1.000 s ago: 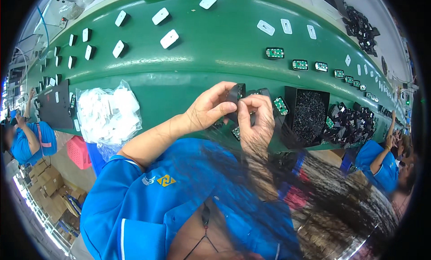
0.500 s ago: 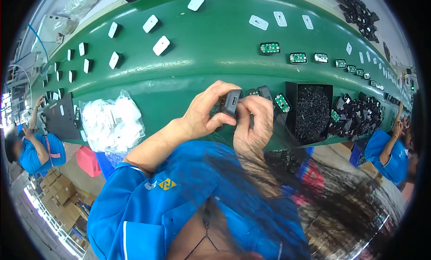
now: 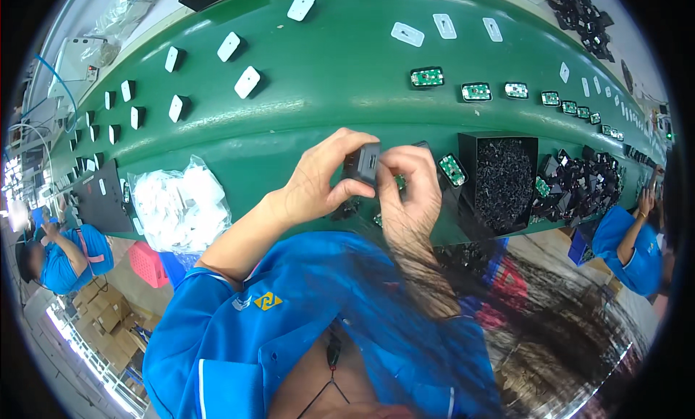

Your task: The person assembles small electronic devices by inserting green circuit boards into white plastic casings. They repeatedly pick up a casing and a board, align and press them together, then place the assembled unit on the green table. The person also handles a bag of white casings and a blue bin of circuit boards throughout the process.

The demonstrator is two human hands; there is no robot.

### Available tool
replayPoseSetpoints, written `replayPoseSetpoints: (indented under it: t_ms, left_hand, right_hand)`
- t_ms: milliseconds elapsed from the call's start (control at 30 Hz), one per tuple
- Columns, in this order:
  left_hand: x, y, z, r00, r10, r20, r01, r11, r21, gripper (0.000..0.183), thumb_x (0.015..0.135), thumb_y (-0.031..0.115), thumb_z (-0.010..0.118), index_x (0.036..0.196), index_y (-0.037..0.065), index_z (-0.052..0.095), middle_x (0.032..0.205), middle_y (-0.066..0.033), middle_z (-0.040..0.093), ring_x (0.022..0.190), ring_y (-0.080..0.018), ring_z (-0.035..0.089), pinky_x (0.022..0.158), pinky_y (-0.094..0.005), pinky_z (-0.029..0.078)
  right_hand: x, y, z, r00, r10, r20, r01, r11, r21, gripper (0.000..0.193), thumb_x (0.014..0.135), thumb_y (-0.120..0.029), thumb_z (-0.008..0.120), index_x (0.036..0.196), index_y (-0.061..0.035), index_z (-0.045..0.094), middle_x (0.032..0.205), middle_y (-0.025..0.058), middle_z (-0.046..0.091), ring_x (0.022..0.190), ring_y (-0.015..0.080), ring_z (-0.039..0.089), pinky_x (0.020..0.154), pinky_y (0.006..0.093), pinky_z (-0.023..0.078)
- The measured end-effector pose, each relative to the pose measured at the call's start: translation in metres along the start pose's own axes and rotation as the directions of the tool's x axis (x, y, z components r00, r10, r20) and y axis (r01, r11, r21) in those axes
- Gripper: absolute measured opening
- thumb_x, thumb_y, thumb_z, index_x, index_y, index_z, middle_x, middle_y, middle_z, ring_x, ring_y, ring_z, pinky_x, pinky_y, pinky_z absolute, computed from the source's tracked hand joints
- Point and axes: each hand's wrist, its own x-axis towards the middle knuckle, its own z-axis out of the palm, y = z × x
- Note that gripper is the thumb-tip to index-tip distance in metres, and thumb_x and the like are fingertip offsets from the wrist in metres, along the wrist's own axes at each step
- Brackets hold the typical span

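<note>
Over the near part of the green table, my left hand is closed around a small black plastic case, its thumb below and fingers above. A narrow slot shows in the case's side. My right hand meets the case's right edge with bent thumb and forefinger; whether a small part sits between those fingertips is hidden. Just right of that hand lies an open black case with a green circuit board. Other dark pieces and a bit of green board are partly covered by my right hand.
A black box of tiny dark parts stands at right, beside a heap of black cases. At left lies a plastic bag of white pieces. White-topped cases and open board-filled cases are spread farther back. Co-workers sit at both sides.
Both hands have shifted slightly left with the case, which has turned so its slotted side shows less. The table's items appear shifted slightly as the view moved.
</note>
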Motion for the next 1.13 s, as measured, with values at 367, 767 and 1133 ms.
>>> replayPoseSetpoints:
  t_ms: [367,767,1133]
  left_hand:
    - [0.044,-0.034,0.013,0.848,-0.312,0.428,0.526,0.391,-0.755,0.048,0.095,0.046,0.048,0.118,0.004,0.046,0.091,-0.0057,0.061,0.068,-0.0121,0.062,0.054,-0.0237,0.049]
    - [0.204,-0.167,0.062,0.919,-0.376,-0.118,0.37,0.72,0.587,0.045,0.094,0.045,0.046,0.123,0.01,0.053,0.077,-0.0135,0.067,0.069,-0.0245,0.066,0.057,-0.0379,0.051]
    - [0.177,-0.213,0.044,0.95,-0.276,0.147,-0.019,0.419,0.908,0.058,0.086,0.024,0.059,0.141,0.023,0.04,0.121,-0.0183,0.042,0.098,-0.0339,0.054,0.068,-0.0363,0.055]
  right_hand:
    - [0.043,0.053,-0.031,0.836,0.31,0.453,-0.528,0.681,0.507,0.058,0.089,-0.035,0.062,0.132,-0.0016,0.045,0.127,0.0117,0.05,0.101,0.0197,0.056,0.089,0.0321,0.043]
    - [0.144,0.169,-0.07,0.813,0.539,0.221,-0.436,0.312,0.844,0.056,0.094,-0.057,0.037,0.12,-0.0086,0.048,0.106,0.0146,0.061,0.091,0.0252,0.062,0.074,0.0409,0.055]
    - [0.182,0.194,-0.086,0.902,0.412,0.129,-0.373,0.595,0.712,0.04,0.093,-0.009,0.055,0.13,-0.0017,0.042,0.13,0.0182,0.048,0.122,0.0325,0.047,0.107,0.0549,0.036]
